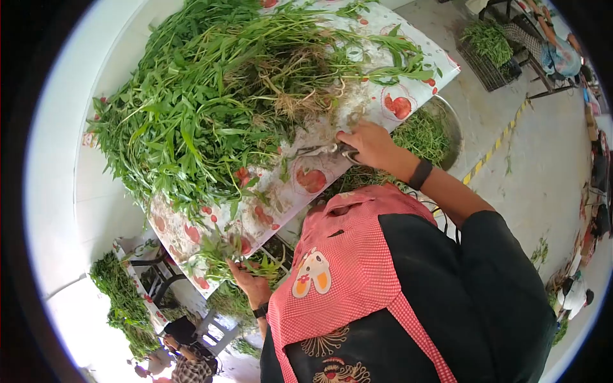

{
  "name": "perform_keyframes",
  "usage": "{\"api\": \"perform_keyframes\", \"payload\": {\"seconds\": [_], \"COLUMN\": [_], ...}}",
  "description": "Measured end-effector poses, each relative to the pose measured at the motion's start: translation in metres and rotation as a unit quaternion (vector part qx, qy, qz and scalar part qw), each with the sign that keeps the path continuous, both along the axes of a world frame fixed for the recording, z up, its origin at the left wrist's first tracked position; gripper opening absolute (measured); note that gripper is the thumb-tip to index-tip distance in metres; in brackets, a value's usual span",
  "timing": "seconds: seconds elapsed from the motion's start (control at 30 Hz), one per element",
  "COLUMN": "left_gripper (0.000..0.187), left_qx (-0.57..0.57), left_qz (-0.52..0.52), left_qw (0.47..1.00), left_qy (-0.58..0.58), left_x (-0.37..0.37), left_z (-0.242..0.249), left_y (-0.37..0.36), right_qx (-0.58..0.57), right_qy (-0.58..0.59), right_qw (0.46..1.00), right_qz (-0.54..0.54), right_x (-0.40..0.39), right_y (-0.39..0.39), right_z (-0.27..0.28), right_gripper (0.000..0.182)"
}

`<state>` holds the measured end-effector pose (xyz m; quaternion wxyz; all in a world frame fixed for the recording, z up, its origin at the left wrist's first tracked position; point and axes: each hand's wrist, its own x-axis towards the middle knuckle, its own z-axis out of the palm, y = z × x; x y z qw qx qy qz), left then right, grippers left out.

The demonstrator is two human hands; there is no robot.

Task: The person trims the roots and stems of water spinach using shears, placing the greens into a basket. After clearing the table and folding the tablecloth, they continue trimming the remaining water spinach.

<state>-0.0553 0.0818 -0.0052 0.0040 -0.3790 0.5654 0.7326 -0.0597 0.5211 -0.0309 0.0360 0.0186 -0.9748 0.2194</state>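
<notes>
My right hand (373, 148) is closed around the handles of a pair of scissors (319, 150), whose metal blades point left over the table. At the table's near edge, my left hand (250, 282) is closed on a small bunch of leafy green stems (220, 250); part of its fingers is hidden by leaves. Beyond both hands a large heap of leafy green plants (185, 121) covers much of the table. Brown roots (297, 102) on that heap face my right hand.
A patterned cloth with red fruit prints covers the table (311, 180), with soil scattered on it. A metal basin (454, 131) of cut greens stands right of the table. Farther off are a crate (488, 67) of greens, yellow-black floor tape (498, 143) and several people.
</notes>
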Motion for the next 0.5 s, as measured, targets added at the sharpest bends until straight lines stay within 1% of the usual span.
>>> {"api": "perform_keyframes", "payload": {"seconds": [0.03,0.07,0.1,0.13,0.2,0.23,0.27,0.3,0.33,0.4,0.43,0.5], "left_gripper": [0.029,0.029,0.029,0.029,0.028,0.029,0.029,0.031,0.031,0.031,0.032,0.032], "left_qx": [-0.093,-0.092,-0.049,-0.005,-0.018,-0.013,-0.007,0.005,0.005,-0.031,-0.053,-0.062], "left_qz": [-0.096,-0.100,-0.054,-0.009,-0.021,-0.016,-0.009,-0.034,-0.034,0.005,0.007,0.003], "left_qw": [0.990,0.989,0.997,0.998,0.998,0.998,0.999,0.999,0.999,0.996,0.995,0.995], "left_qy": [0.054,0.054,-0.003,-0.061,-0.060,-0.055,-0.050,-0.040,-0.040,-0.080,-0.085,-0.084], "left_x": [0.007,0.005,0.003,0.000,-0.003,-0.004,-0.003,-0.003,-0.004,-0.003,-0.003,-0.002], "left_z": [-0.008,-0.010,-0.012,-0.013,-0.013,-0.013,-0.013,-0.026,-0.025,-0.020,-0.019,-0.011], "left_y": [0.007,0.007,0.007,0.009,0.013,0.013,0.012,-0.004,-0.001,0.004,0.005,0.011], "right_qx": [-0.018,-0.035,-0.021,-0.019,-0.027,-0.026,-0.043,-0.059,-0.059,-0.071,-0.073,-0.010], "right_qy": [0.035,0.071,0.033,0.033,0.040,0.039,0.042,0.044,0.044,0.125,0.127,0.027], "right_qw": [0.999,0.997,0.999,0.999,0.998,0.998,0.998,0.995,0.995,0.972,0.972,0.969], "right_qz": [0.011,0.021,0.010,0.007,0.048,0.045,-0.010,-0.063,-0.063,-0.185,-0.184,-0.246], "right_x": [-0.008,-0.013,-0.015,-0.017,-0.020,-0.022,-0.027,-0.031,-0.038,-0.054,-0.058,-0.061], "right_y": [0.007,0.011,0.013,0.015,0.019,0.023,0.028,0.034,0.043,0.064,0.070,0.082], "right_z": [-0.014,-0.017,-0.019,-0.015,-0.005,0.001,0.008,0.012,0.007,-0.003,-0.006,-0.009], "right_gripper": [0.038,0.037,0.035,0.035,0.034,0.034,0.033,0.032,0.032,0.032,0.032,0.031]}}
